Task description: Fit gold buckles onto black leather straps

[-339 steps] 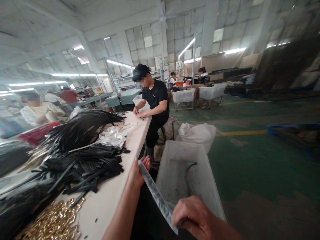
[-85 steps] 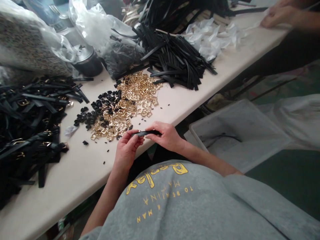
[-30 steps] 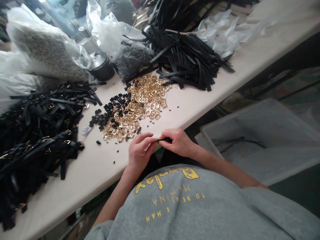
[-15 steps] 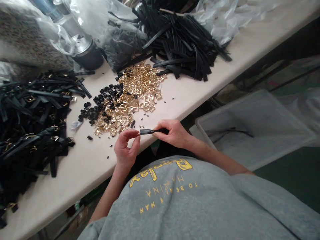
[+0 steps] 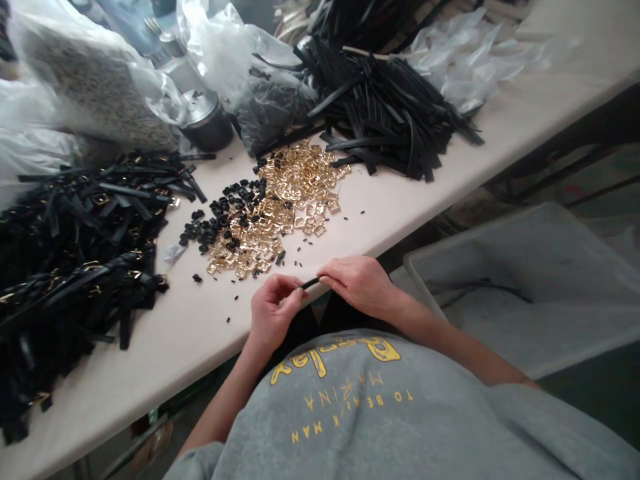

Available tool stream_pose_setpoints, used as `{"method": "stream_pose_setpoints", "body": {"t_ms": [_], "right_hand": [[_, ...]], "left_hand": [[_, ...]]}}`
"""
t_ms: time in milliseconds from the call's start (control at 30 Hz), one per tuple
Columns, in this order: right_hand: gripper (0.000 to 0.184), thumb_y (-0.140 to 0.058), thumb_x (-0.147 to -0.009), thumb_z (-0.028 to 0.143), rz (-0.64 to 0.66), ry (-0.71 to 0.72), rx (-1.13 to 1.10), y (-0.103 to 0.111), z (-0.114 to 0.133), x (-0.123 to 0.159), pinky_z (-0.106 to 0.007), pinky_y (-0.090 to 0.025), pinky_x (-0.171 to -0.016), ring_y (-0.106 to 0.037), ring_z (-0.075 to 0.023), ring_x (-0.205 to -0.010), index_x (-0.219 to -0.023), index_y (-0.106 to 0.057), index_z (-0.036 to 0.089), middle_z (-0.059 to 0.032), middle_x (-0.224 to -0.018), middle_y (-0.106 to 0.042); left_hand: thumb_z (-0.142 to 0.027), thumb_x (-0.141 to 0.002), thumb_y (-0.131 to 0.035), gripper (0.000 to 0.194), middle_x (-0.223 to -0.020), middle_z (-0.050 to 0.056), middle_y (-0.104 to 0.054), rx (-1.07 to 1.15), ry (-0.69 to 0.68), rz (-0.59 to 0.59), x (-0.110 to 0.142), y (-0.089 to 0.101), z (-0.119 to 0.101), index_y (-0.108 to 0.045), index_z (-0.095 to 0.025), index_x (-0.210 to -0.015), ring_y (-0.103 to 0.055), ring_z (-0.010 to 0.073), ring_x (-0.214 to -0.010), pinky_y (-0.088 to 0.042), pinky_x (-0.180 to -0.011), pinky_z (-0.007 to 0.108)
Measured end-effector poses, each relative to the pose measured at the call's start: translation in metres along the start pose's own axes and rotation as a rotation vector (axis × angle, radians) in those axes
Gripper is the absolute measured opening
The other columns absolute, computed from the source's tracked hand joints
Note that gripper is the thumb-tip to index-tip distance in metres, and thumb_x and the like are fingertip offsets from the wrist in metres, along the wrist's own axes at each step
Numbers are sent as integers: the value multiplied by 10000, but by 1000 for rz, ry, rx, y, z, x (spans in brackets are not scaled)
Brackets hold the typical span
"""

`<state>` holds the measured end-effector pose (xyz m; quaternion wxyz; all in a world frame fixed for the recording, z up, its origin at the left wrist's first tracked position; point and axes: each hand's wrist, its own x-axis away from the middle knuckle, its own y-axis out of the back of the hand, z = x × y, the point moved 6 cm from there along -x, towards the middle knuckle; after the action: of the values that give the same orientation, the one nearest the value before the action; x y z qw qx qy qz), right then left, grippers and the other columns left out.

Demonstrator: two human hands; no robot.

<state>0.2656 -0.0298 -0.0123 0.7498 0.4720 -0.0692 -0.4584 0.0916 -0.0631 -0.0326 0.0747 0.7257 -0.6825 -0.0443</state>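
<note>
Between my hands, at the table's front edge, a short length of black strap (image 5: 311, 283) shows nearly edge-on. My left hand (image 5: 275, 308) pinches its left end between thumb and fingers. The other end is gripped by my right hand (image 5: 361, 285), whose fingers cover the rest of it. Just beyond my hands lies a pile of gold buckles (image 5: 300, 180), with small black loops (image 5: 225, 207) heaped along its left side. Tiny black bits are scattered between the pile and my hands.
Black straps with gold buckles (image 5: 90, 227) are heaped on the left. Plain black straps (image 5: 390, 107) lie at the back, beside a plastic bag (image 5: 275, 110) of dark pieces and a metal-topped can (image 5: 205, 117). A white bin (image 5: 500, 267) stands below the table at right.
My left fingers have closed on the strap's left end. The strap has turned from flat to nearly edge-on. The whole view has shifted slightly.
</note>
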Motion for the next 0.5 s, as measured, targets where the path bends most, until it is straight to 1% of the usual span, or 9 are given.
{"method": "stream_pose_setpoints", "body": {"t_ms": [67, 133, 200, 267, 400, 500], "right_hand": [[174, -580, -972, 271, -68, 26, 28, -1, 4, -2, -297, -479, -770, -686, -193, -838, -1040, -689, 153, -74, -945, -756], [206, -601, -963, 292, -133, 63, 17, -1, 9, -3, -303, -496, -789, -691, -199, -867, -1093, -675, 151, -82, -979, -755], [190, -608, -960, 307, -179, 100, 6, 0, 14, -4, -294, -505, -773, -688, -190, -849, -1062, -682, 164, -71, -949, -750], [169, -619, -956, 308, -212, 134, -6, 3, 16, -4, -280, -512, -759, -686, -179, -834, -1028, -689, 172, -62, -925, -746], [169, -634, -950, 295, -256, 187, -41, 6, 17, -3, -259, -525, -755, -690, -163, -821, -1044, -690, 166, -60, -916, -743], [167, -630, -952, 296, -256, 203, -55, 3, 14, -3, -239, -509, -695, -677, -145, -759, -1019, -696, 158, -56, -862, -729]], "left_hand": [[-376, -794, -724, 215, -732, 5, -669, 157, 142, -5, 0, -8, 7, -621, -188, -778, -653, 151, -628, -527, -637, 275], [-385, -765, -750, 252, -635, -20, -636, 284, 218, -7, -2, -14, 10, -596, -186, -756, -633, 135, -575, -511, -607, 248], [-374, -750, -760, 266, -568, -40, -607, 389, 280, 1, -3, -17, 12, -571, -188, -749, -610, 118, -531, -488, -582, 221], [-359, -741, -767, 271, -548, -48, -600, 462, 339, 12, -3, -20, 13, -557, -189, -757, -598, 107, -508, -470, -565, 202], [-343, -736, -776, 276, -540, -53, -601, 530, 391, 17, -1, -22, 13, -551, -189, -773, -586, 95, -491, -449, -548, 183], [-350, -742, -780, 280, -549, -51, -605, 539, 383, 17, -1, -21, 14, -554, -187, -771, -592, 95, -498, -457, -556, 186]]}}
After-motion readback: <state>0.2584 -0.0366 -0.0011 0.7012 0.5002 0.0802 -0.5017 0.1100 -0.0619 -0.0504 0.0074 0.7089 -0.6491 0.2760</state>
